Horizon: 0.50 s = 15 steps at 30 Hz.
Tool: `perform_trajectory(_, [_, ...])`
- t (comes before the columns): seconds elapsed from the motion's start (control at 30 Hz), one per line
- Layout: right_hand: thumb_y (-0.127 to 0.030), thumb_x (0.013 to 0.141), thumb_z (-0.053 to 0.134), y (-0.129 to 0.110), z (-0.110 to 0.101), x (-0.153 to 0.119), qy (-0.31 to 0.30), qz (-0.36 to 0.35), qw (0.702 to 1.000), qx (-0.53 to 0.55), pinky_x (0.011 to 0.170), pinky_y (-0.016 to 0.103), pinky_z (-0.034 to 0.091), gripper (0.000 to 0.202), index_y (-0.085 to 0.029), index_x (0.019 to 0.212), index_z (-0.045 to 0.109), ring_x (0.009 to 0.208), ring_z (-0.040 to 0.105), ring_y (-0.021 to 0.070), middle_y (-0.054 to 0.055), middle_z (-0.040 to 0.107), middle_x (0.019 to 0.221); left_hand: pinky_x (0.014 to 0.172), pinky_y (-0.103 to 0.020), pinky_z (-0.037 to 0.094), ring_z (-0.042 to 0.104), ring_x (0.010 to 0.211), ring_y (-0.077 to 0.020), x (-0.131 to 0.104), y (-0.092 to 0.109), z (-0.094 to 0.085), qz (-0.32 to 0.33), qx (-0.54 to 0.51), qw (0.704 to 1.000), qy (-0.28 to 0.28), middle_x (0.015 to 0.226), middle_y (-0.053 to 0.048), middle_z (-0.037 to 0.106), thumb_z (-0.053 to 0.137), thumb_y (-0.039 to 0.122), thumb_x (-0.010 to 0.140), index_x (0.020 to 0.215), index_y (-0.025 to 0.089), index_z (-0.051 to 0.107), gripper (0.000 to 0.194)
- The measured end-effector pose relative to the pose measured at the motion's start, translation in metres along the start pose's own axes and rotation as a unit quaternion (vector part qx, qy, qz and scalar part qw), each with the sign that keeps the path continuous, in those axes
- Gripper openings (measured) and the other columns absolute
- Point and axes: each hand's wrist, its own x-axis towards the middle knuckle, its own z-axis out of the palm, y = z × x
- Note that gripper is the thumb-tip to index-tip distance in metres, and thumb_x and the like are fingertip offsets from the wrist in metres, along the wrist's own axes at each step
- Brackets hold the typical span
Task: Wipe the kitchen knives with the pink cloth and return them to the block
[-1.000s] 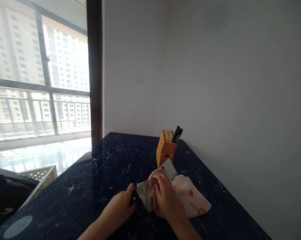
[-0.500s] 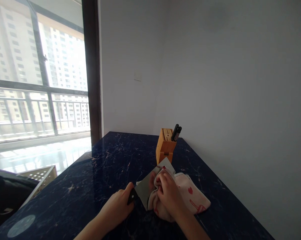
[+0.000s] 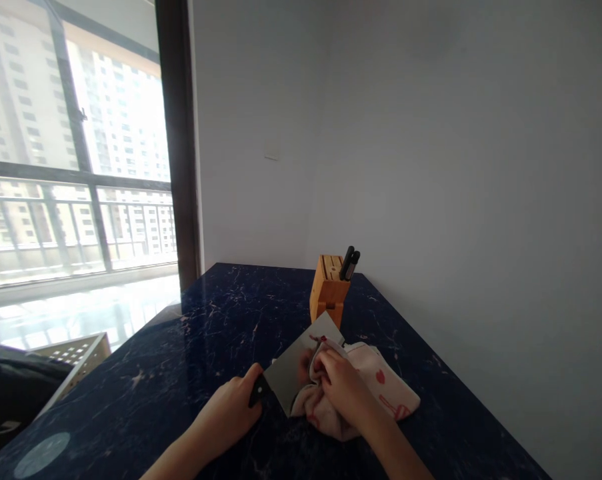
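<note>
Marbled table [image 3: 221,340], broad cleaver [image 3: 298,367] (mirror-smooth), crumpled cloth [image 3: 381,383].

Fingers of the left hand [image 3: 238,403] around the cleaver's handle [image 3: 259,391], partly hidden from view.

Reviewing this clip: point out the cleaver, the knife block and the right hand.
Cleaver [image 3: 287,375]: head view, on the blade.
Knife block [image 3: 329,291]: head view, on the front face.
Right hand [image 3: 341,381]: head view, on the back.

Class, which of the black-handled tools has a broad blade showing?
The cleaver, gripped in the left hand. Its wide metal blade is in plain view, whereas the other black handles stick up from the wooden block.
</note>
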Motion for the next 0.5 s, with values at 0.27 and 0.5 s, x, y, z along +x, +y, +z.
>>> perform_trajectory(0.27, [0.001, 0.060, 0.039, -0.011, 0.001, -0.004, -0.030, -0.059, 0.998, 0.012, 0.072, 0.025, 0.037, 0.025, -0.020, 0.066, 0.050, 0.078, 0.050, 0.0137, -0.001, 0.054, 0.077, 0.051, -0.021, 0.034, 0.063, 0.063, -0.0164, 0.000, -0.003, 0.001, 0.012, -0.008, 1.000, 0.012, 0.068, 0.000, 0.064, 0.043, 0.014, 0.072, 0.097, 0.024, 0.045, 0.027])
perform_trajectory(0.5, [0.001, 0.057, 0.040, -0.006, 0.001, -0.004, 0.009, -0.028, 0.999, -0.032, 0.071, 0.027, 0.037, 0.025, -0.020, 0.067, 0.047, 0.077, 0.049, 0.0163, 0.001, 0.052, 0.078, 0.053, -0.022, 0.035, 0.064, 0.065, -0.0173, 0.001, -0.005, 0.003, 0.022, 0.013, 0.999, 0.023, 0.070, 0.000, 0.063, 0.044, 0.015, 0.073, 0.097, 0.023, 0.046, 0.025])
